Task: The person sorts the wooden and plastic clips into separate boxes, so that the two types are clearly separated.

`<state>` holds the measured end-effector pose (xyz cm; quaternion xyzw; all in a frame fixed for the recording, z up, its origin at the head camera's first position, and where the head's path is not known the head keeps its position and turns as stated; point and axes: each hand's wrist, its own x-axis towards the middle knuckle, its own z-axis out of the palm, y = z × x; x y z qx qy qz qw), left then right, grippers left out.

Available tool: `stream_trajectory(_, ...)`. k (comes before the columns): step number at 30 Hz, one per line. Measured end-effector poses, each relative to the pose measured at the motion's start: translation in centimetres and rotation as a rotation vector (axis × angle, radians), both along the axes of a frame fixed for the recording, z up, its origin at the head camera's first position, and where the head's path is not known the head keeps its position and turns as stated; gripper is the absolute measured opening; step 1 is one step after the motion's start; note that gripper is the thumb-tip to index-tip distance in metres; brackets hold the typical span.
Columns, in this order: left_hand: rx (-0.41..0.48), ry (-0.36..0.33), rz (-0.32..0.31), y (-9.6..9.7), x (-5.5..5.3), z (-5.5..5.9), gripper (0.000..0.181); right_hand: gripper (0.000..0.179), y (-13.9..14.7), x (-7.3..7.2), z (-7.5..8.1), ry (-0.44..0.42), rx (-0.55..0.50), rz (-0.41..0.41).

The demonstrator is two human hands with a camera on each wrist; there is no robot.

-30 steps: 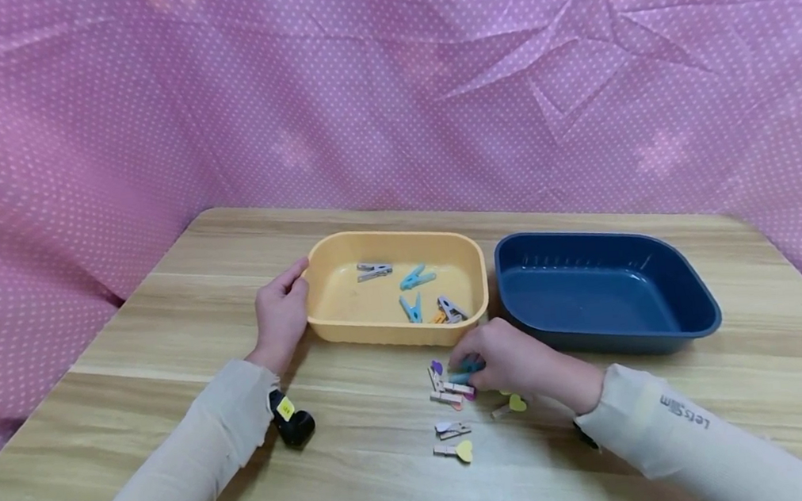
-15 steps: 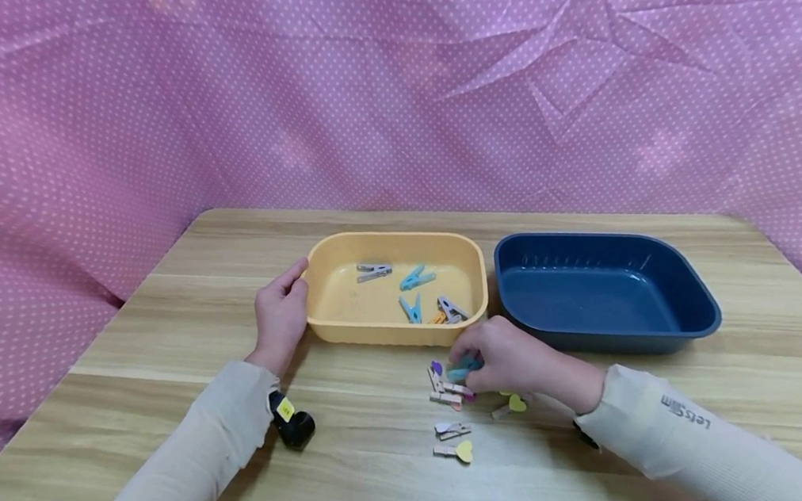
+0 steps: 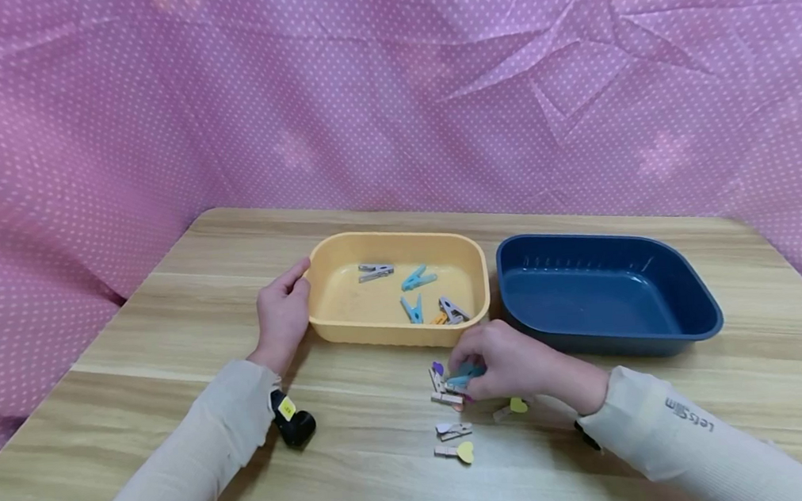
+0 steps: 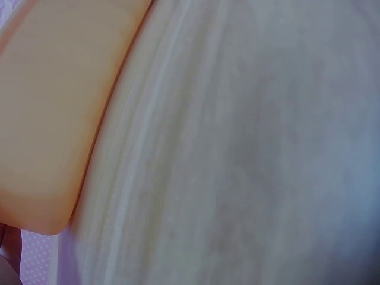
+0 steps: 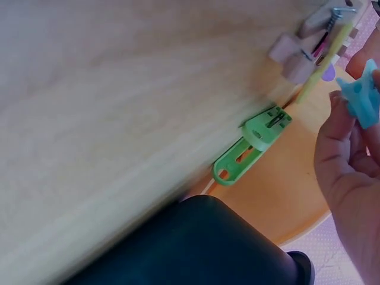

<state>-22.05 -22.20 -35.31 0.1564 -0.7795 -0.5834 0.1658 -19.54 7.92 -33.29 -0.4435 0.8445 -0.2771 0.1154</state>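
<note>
Head view showed only a small change over the last second: the right hand (image 3: 502, 361) had dipped a little toward the near side, taking the blue peg (image 3: 465, 375) with it, so that it now covered more of the heap of small wooden pegs (image 3: 446, 398) below. Its fingers were pinched on that blue peg, which the right wrist view showed clearly between thumb and fingers. From these views I could not tell whether the peg touched the heap or hung just above it. The left hand (image 3: 283, 312) had stayed against the left end of the yellow tray (image 3: 380, 334); whether its fingers were curled round the wall or merely lay along it, I could not tell. Inside that tray the five pegs had kept their places: two blue, two greyish and one orange, the orange lying next to a greyish one at the near right corner. The navy tray (image 3: 591, 297) stood just to the right. Nothing had been added to the yellow tray, so I judged that the work had hardly advanced, with the blue peg out of both trays, near the yellow one. Two heart-topped pegs (image 3: 454, 453) lay apart on the near side of the bench (image 3: 362, 461), and the right wrist view also showed a green peg (image 5: 252, 145).
</note>
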Motion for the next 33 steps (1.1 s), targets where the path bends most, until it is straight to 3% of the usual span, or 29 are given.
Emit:
stream_trajectory(5, 0.004, -0.003, 0.0, 0.02, -0.03, 0.0, 0.037, 0.021, 0.04, 0.07, 0.05, -0.007, -0.036, 0.038)
stream_trajectory(15, 0.006, -0.01, 0.001, -0.01, -0.12, 0.02, 0.037, 0.022, 0.22, 0.29, 0.23, 0.016, -0.217, 0.066)
stream_trajectory(24, 0.003, -0.008, 0.001, -0.05, -0.04, -0.12, 0.038, 0.027, 0.31, 0.08, -0.05, 0.102, -0.396, 0.089)
stream_trajectory(33, 0.016, -0.005, -0.005, -0.17, -0.1, -0.29, 0.038, 0.027, 0.36, 0.09, -0.14, 0.198, -0.494, 0.06)
